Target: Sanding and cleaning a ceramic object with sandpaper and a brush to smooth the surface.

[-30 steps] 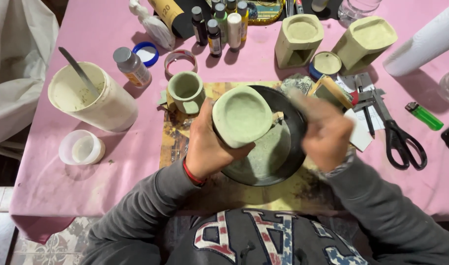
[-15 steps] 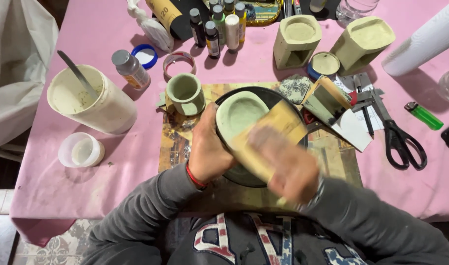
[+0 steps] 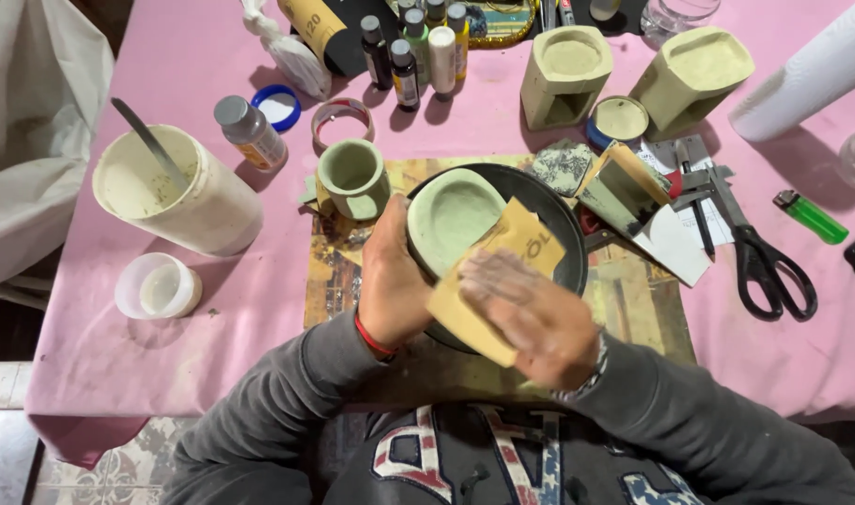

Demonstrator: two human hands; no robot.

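Note:
My left hand [image 3: 395,281] grips a pale green cast pot [image 3: 453,217] and holds it tilted over a dark round pan [image 3: 563,234]. My right hand [image 3: 530,318], blurred with motion, presses a tan sheet of sandpaper [image 3: 497,271] against the pot's side. Just left of the pan stands a smaller green cup [image 3: 352,178], apart from both hands.
On the pink tablecloth [image 3: 212,299]: a white bucket [image 3: 179,196] with a stirring stick at left, a small clear cup [image 3: 158,287], paint bottles [image 3: 418,47] at the back, two green cast holders [image 3: 567,75], black scissors [image 3: 759,252], a green lighter [image 3: 811,217], a paper roll [image 3: 811,70].
The right hand took up the sandpaper and moved from the pot's right side down to its near side. The pot tipped lower over the pan.

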